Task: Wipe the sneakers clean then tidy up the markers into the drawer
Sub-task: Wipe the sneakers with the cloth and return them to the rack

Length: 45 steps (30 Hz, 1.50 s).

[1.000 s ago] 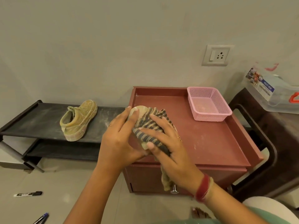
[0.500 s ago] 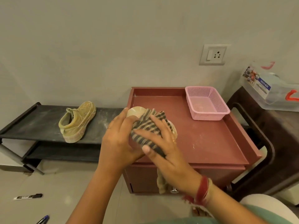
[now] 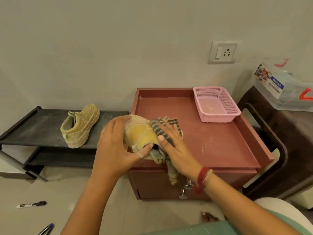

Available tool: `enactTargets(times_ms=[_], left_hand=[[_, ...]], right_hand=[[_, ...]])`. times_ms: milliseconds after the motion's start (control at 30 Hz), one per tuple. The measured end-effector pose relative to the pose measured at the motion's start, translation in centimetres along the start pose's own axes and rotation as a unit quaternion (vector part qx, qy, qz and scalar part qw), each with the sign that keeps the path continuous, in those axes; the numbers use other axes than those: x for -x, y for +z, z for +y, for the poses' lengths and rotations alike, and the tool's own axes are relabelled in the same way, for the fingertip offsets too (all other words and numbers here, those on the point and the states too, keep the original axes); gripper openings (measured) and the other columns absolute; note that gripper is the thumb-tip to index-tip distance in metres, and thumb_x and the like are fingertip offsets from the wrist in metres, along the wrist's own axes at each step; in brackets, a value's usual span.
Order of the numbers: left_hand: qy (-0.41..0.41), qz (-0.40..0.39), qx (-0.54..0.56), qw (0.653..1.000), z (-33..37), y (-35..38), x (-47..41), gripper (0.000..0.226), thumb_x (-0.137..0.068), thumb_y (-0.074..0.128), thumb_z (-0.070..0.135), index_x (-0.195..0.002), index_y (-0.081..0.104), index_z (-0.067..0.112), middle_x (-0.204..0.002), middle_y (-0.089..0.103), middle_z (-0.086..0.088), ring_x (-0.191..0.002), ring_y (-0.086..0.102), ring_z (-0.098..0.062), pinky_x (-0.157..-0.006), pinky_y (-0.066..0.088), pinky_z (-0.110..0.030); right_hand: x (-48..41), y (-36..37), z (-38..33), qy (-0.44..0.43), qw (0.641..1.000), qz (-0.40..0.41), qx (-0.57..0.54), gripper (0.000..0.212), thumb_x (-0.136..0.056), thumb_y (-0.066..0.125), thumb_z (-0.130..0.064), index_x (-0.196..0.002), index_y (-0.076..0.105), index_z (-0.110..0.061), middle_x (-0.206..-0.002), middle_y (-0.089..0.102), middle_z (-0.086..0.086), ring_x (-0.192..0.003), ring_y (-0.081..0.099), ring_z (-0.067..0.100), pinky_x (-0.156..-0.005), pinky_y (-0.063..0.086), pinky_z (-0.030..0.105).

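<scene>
Where the floor runs along the left side, a marker (image 3: 31, 204) lies on the tiles, and nearer the corner a blue pen (image 3: 46, 229) is cut off by the bottom edge. Beyond them a black shoe rack (image 3: 33, 128) carries a dusty sneaker (image 3: 80, 126) on its top shelf, toe toward the wall; what the lower shelf holds is too dark to tell. The left hand (image 3: 115, 146) grips a yellow sneaker (image 3: 140, 134) above the front left corner of the red cabinet (image 3: 220, 141), fingers curled over one end and thumb hooked at the shoe's opening. The right hand (image 3: 174, 145) lies flat with fingers spread, pressing a striped cloth (image 3: 162, 131) against the sneaker's far side; the cloth's tail hangs down over the drawer front (image 3: 152, 184), hiding part of it. Two metal knobs (image 3: 183, 195) show there, and nothing of the drawer's inside can be seen. On the cabinet's rimmed top, at the back right corner, sits a pink basket (image 3: 216, 104) with only a pale smudge on its mesh floor. A wall socket (image 3: 222, 52) is above it. At the far right a clear plastic box (image 3: 288, 92) rests on a dark stand (image 3: 288, 150), cut off by the edge, its contents blurred.
</scene>
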<state>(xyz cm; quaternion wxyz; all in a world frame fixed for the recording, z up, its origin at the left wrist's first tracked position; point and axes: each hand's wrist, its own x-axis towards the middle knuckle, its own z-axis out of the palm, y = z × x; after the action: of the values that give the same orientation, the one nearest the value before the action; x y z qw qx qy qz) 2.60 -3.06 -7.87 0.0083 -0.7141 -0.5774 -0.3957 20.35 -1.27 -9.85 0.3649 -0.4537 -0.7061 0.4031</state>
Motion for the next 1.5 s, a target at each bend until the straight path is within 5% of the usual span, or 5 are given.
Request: enactTargets(times_ms=[100,233,900,1267,1500], left_hand=[[-0.022,-0.030,0.004,0.999,-0.6,-0.4,0.3,0.074,-0.060,0.062,0.060,-0.123,0.048,0.026,-0.118,0.046,0.000,-0.107,0.048,-0.019,-0.082,0.050,-0.039],[-0.043,-0.028,-0.004,0.999,-0.8,-0.5,0.6,0.077,-0.059,0.061,0.068,-0.124,0.050,0.028,-0.118,0.044,0.000,-0.108,0.046,-0.018,-0.080,0.046,-0.030],[-0.043,-0.055,-0.009,0.998,-1.4,-0.5,0.9,0.074,-0.056,0.062,0.064,-0.113,0.051,0.019,-0.113,0.040,0.000,-0.102,0.048,-0.018,-0.070,0.053,-0.037],[-0.068,-0.039,-0.066,0.995,-2.0,-0.6,1.2,0.082,-0.055,0.060,0.072,-0.115,0.047,0.019,-0.114,0.039,-0.002,-0.103,0.045,-0.020,-0.069,0.045,-0.031],[-0.089,-0.090,-0.051,0.991,-3.0,-0.2,1.6,0.079,-0.053,0.062,0.063,-0.113,0.040,0.017,-0.110,0.032,0.004,-0.098,0.042,-0.017,-0.073,0.044,-0.031]], right_hand=[[1.0,1.5,0.2,-0.093,0.994,-0.050,0.025,0.043,-0.087,0.029,-0.066,-0.129,0.029,-0.064,-0.153,0.013,-0.027,-0.143,-0.005,0.000,-0.116,-0.004,0.046],[-0.6,1.0,0.4,-0.003,0.999,0.003,0.046,0.048,-0.080,0.024,-0.076,-0.127,0.028,-0.065,-0.152,0.014,-0.026,-0.143,-0.007,0.002,-0.117,0.001,0.052],[1.2,1.5,1.3,-0.085,0.989,-0.070,0.100,0.047,-0.086,0.021,-0.070,-0.133,0.017,-0.066,-0.151,0.006,-0.033,-0.142,-0.011,0.000,-0.116,-0.008,0.044],[-1.0,-0.3,2.4,0.022,0.986,0.162,-0.011,0.046,-0.095,0.037,-0.044,-0.140,0.033,-0.035,-0.153,0.024,-0.009,-0.139,0.021,0.004,-0.117,0.020,0.041],[0.0,4.0,2.6,-0.065,0.996,-0.015,0.062,0.049,-0.092,0.031,-0.057,-0.140,0.027,-0.047,-0.154,0.011,-0.024,-0.144,-0.005,0.006,-0.118,0.005,0.036]])
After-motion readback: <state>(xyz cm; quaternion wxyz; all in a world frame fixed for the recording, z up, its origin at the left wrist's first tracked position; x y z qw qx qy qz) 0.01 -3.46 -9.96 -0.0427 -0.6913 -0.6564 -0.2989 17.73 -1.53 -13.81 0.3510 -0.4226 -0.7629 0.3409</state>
